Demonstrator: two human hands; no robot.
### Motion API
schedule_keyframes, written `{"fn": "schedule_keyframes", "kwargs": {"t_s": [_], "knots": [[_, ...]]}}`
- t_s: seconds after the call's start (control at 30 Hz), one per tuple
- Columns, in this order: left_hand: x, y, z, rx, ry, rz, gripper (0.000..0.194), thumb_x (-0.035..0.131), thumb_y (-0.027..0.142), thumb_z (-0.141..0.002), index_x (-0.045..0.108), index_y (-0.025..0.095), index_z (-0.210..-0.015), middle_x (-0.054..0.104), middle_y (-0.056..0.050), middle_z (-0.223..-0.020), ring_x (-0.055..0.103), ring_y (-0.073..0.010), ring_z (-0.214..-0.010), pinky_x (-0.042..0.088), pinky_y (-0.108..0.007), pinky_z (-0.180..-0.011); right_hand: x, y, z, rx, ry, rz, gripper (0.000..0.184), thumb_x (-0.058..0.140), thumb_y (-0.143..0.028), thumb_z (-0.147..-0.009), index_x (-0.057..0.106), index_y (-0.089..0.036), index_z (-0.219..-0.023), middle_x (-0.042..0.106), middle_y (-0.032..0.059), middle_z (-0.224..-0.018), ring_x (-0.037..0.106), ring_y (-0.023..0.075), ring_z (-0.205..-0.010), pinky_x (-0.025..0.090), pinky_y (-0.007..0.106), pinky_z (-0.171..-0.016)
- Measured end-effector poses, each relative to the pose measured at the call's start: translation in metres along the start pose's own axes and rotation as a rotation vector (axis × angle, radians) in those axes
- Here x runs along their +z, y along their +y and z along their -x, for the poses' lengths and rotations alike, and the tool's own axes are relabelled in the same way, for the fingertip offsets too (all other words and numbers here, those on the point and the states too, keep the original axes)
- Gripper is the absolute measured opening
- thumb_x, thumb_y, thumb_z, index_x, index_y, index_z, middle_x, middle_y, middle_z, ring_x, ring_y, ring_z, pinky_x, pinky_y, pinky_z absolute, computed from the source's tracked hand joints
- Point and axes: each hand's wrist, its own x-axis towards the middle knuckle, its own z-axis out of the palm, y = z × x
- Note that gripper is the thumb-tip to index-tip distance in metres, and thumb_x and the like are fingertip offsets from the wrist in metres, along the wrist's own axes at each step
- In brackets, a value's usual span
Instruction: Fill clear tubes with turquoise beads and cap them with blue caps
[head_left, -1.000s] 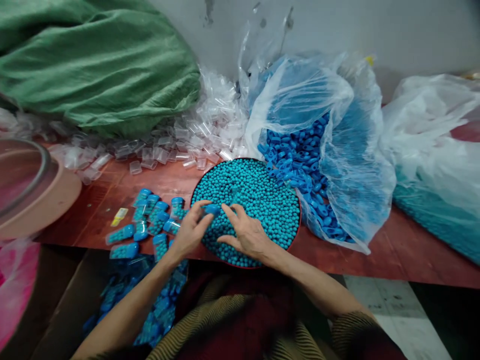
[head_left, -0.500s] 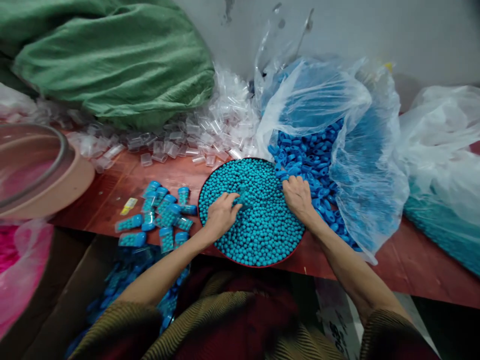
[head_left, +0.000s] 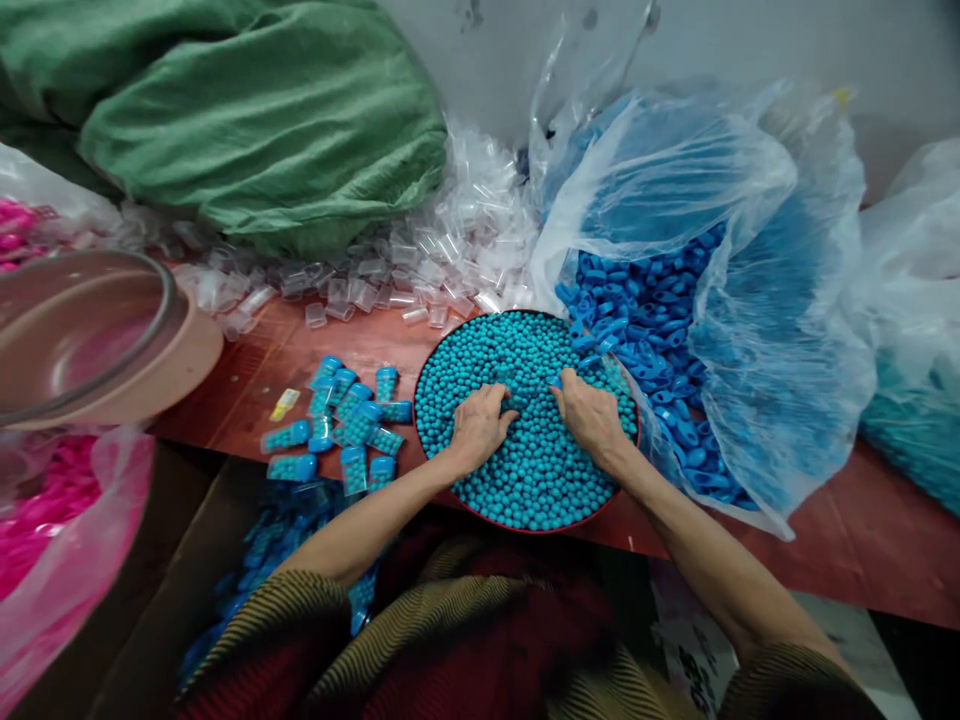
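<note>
A worker's two bare hands meet over a round tray (head_left: 526, 530) of teal beads (head_left: 525, 500) at the front edge of a red table (head_left: 247, 375). The left hand (head_left: 480, 430) curls low over the beads left of the tray's middle; whether its grip has closed on anything cannot be told amid the teal. The right hand (head_left: 592, 415), near the tray's right rim, has its grip pinched on a blue cap (head_left: 556, 381), only partly visible at the fingertips, above the beads. Bead-filled bottles (head_left: 360, 425) with blue tops lie clustered left of the tray, near the table's front edge, with a yellow label (head_left: 285, 404) just beside them. Right of the tray, a clear bag (head_left: 787, 300) spills loose caps (head_left: 645, 300) up to the rim; a second bag (head_left: 915, 290), holding teal contents, sits farther right. Along the table's back edge, empty clear tubes (head_left: 435, 265) pile up beside a green sack (head_left: 262, 130), while a pink basin (head_left: 202, 350) stands at the left. Below the front edge, more blue-topped bottles fill a box (head_left: 172, 600), next to a pink bag (head_left: 112, 500) of bright pink pieces.
</note>
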Motion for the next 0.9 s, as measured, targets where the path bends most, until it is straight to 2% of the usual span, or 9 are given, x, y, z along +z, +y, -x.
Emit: {"fn": "schedule_keyframes", "kwargs": {"t_s": [0.13, 0.27, 0.4, 0.5, 0.6, 0.7, 0.8, 0.9], "knots": [[-0.003, -0.004, -0.002, 0.034, 0.003, 0.021, 0.017, 0.056, 0.029, -0.084, 0.057, 0.018, -0.097, 0.063, -0.006, -0.093, 0.059, -0.0205, -0.093, 0.046, -0.031, -0.084, 0.002, -0.01, 0.005, -0.126, -0.051, -0.06, 0.03, 0.035, -0.037, -0.096, 0.055, -0.02, -0.11, 0.062, 0.0082, -0.087, 0.058, 0.0198, -0.074, 0.028, 0.027, -0.054], [-0.015, -0.003, -0.004, 0.006, -0.108, 0.047, 0.019, 0.051, 0.027, -0.085, 0.053, 0.018, -0.102, 0.064, -0.006, -0.091, 0.062, -0.0221, -0.088, 0.047, -0.033, -0.08, 0.005, 0.002, 0.005, -0.167, 0.015, -0.128, 0.033, 0.032, -0.023, -0.095, 0.059, -0.018, -0.112, 0.062, 0.0106, -0.085, 0.058, 0.023, -0.08, 0.037, 0.03, -0.065], [-0.019, -0.002, -0.008, 0.0, -0.189, 0.154, 0.018, 0.048, 0.024, -0.086, 0.051, 0.019, -0.103, 0.065, -0.006, -0.094, 0.062, -0.0223, -0.091, 0.046, -0.033, -0.081, 0.009, -0.001, 0.005, -0.159, 0.187, -0.544, 0.033, 0.037, -0.022, -0.092, 0.057, -0.014, -0.117, 0.065, 0.0121, -0.098, 0.059, 0.0224, -0.093, 0.045, 0.032, -0.081], [-0.015, -0.007, -0.011, -0.009, -0.193, 0.283, 0.015, 0.048, 0.022, -0.084, 0.05, 0.02, -0.099, 0.063, -0.004, -0.092, 0.061, -0.0199, -0.087, 0.045, -0.031, -0.08, 0.011, -0.012, 0.006, -0.19, 0.162, -0.818, 0.027, 0.044, -0.024, -0.089, 0.062, -0.016, -0.108, 0.068, 0.0098, -0.101, 0.062, 0.021, -0.094, 0.046, 0.033, -0.085], [-0.012, -0.013, -0.013, -0.034, -0.159, 0.453, 0.012, 0.049, 0.022, -0.081, 0.05, 0.018, -0.092, 0.059, -0.001, -0.085, 0.057, -0.0163, -0.079, 0.045, -0.029, -0.076, 0.011, -0.017, 0.008, -0.133, 0.072, -0.956, 0.022, 0.051, -0.027, -0.086, 0.065, -0.017, -0.099, 0.07, 0.0072, -0.097, 0.063, 0.0208, -0.09, 0.047, 0.033, -0.084], [-0.014, -0.013, -0.013, -0.023, -0.157, 0.6, 0.01, 0.049, 0.023, -0.08, 0.049, 0.018, -0.089, 0.054, 0.001, -0.08, 0.052, -0.0139, -0.075, 0.044, -0.028, -0.074, 0.008, -0.016, 0.008, -0.038, 0.018, -1.12, 0.019, 0.053, -0.031, -0.084, 0.067, -0.019, -0.092, 0.07, 0.0025, -0.086, 0.063, 0.0179, -0.079, 0.047, 0.03, -0.075], [-0.017, -0.009, -0.012, -0.053, -0.208, 0.744, 0.018, 0.048, 0.024, -0.08, 0.048, 0.017, -0.097, 0.051, 0.002, -0.078, 0.048, -0.0116, -0.067, 0.044, -0.025, -0.064, 0.003, -0.018, 0.009, 0.084, 0.067, -1.234, 0.02, 0.056, -0.035, -0.081, 0.067, -0.019, -0.085, 0.068, 0.0007, -0.077, 0.059, 0.0154, -0.068, 0.045, 0.027, -0.066], [-0.017, -0.007, -0.011, -0.078, -0.247, 0.813, 0.033, 0.048, 0.025, -0.081, 0.046, 0.017, -0.112, 0.051, 0.002, -0.078, 0.045, -0.01, -0.061, 0.041, -0.022, -0.056, -0.003, -0.024, 0.011, 0.13, 0.106, -1.271, 0.021, 0.058, -0.037, -0.078, 0.068, -0.018, -0.081, 0.068, 0.0003, -0.074, 0.058, 0.0145, -0.066, 0.044, 0.026, -0.065]]}}
